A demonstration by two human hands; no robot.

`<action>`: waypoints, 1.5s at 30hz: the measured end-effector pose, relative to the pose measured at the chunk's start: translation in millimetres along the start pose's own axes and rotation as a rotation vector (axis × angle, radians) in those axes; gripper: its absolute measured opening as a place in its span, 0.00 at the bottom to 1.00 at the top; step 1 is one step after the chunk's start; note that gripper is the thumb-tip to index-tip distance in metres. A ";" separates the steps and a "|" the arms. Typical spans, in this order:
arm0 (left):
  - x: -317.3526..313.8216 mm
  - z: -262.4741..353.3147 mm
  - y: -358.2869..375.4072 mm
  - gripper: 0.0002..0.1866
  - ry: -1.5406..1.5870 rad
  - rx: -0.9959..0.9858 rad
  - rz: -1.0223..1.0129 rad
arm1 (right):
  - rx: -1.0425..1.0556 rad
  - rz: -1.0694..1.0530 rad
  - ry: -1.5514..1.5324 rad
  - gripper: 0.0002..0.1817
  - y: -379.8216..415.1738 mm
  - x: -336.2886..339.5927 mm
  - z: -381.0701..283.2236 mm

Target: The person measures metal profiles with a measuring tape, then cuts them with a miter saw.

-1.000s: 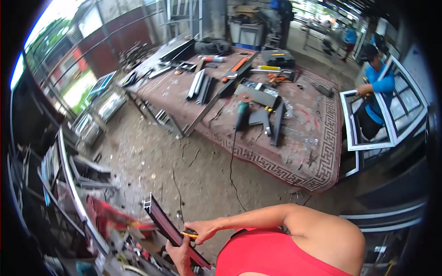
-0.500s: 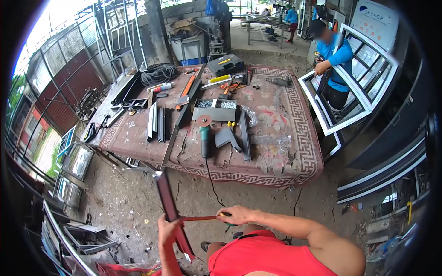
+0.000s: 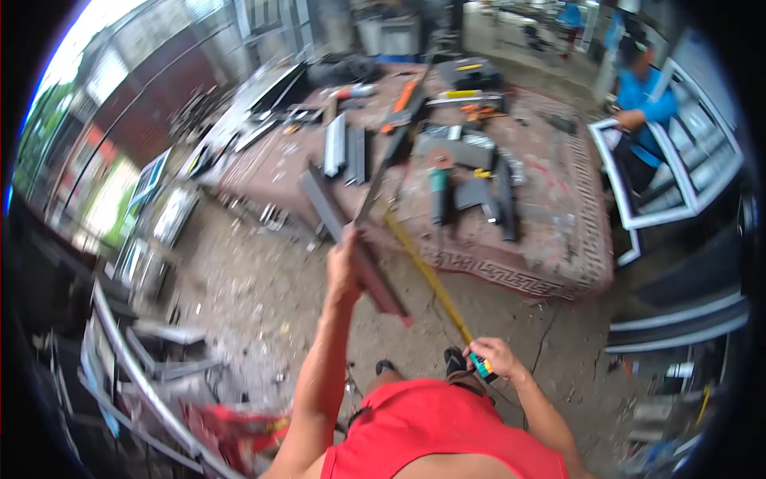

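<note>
My left hand (image 3: 343, 267) is closed around a long dark aluminium profile (image 3: 377, 286), which slants from above the table's front edge down toward me. In my right hand (image 3: 499, 359), near my waist, is a green and black tape measure (image 3: 482, 366). Its yellow blade (image 3: 427, 270) is pulled out and points up and left, with its free end by the table's near edge, apart from the profile. The frame is blurred by motion. On the table in front lies an angle grinder (image 3: 438, 195) with a reddish disc, beside an open box of screws (image 3: 455, 149).
A patterned cloth covers the table (image 3: 550, 231). Grey profile pieces (image 3: 335, 144), an orange level (image 3: 405, 94) and a black tool case (image 3: 477, 76) lie on it. At right, a person in blue (image 3: 650, 104) handles a white window frame (image 3: 674, 140). Scrap frames (image 3: 171, 351) lie lower left.
My left hand has raised the profile up and right toward the table. The tape measure has moved right and down, its blade now longer and clear of my left hand. The view has shifted.
</note>
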State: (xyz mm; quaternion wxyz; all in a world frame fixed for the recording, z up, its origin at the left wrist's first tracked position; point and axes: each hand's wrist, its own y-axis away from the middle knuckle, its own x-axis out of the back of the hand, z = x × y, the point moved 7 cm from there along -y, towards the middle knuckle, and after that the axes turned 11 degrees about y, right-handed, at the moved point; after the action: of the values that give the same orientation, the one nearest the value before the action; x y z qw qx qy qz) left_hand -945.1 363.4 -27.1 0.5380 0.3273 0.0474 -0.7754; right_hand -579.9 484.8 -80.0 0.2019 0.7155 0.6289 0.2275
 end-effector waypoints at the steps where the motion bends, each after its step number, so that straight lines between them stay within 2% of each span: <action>1: -14.5 -4.5 12.1 0.22 0.031 0.027 -0.097 | 0.037 0.090 -0.078 0.18 -1.2 -1.8 -12.2; 2: -34.1 -6.7 26.0 0.24 0.036 0.046 -0.131 | 0.073 0.199 -0.161 0.18 -1.4 1.1 -22.9; 4: -66.1 -9.8 43.5 0.26 0.098 0.019 -0.261 | 0.086 0.175 -0.187 0.18 -6.4 -6.2 -42.3; 8: -89.8 -14.8 53.6 0.27 0.092 0.043 -0.359 | 0.146 0.254 -0.151 0.19 -5.9 0.7 -63.1; 14: -97.3 -23.4 57.7 0.25 0.014 0.066 -0.381 | 0.141 0.238 -0.157 0.20 -7.8 2.5 -71.3; 16: -98.5 -27.3 56.8 0.22 0.068 0.063 -0.368 | 0.149 0.233 -0.152 0.21 -9.3 2.8 -71.9; 23: -107.1 -33.0 58.1 0.22 0.040 0.056 -0.402 | 0.163 0.250 -0.185 0.21 -10.2 3.0 -73.2; 38: -106.8 -46.2 54.3 0.25 0.004 0.117 -0.401 | 0.110 0.246 -0.153 0.21 -14.1 1.5 -58.7; 41: -104.5 -47.3 48.2 0.30 -0.021 0.151 -0.427 | 0.125 0.235 -0.155 0.21 -12.7 4.3 -65.7; 42: -103.6 -47.3 42.7 0.31 0.045 0.110 -0.354 | 0.139 0.228 -0.149 0.20 -10.5 5.3 -66.8; 44: -100.5 -45.2 25.4 0.33 0.221 0.103 -0.337 | 0.129 0.218 -0.110 0.19 -6.6 11.1 -71.7; 45: -107.8 -24.5 35.3 0.31 0.261 0.055 -0.290 | 0.110 0.221 -0.076 0.19 -4.8 14.5 -73.6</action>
State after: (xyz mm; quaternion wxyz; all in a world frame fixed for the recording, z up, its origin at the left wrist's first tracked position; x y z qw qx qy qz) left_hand -881.1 445.7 23.8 0.4009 0.4293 0.1419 -0.7968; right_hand -624.9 500.1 -21.7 0.1598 0.7985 0.5496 0.1865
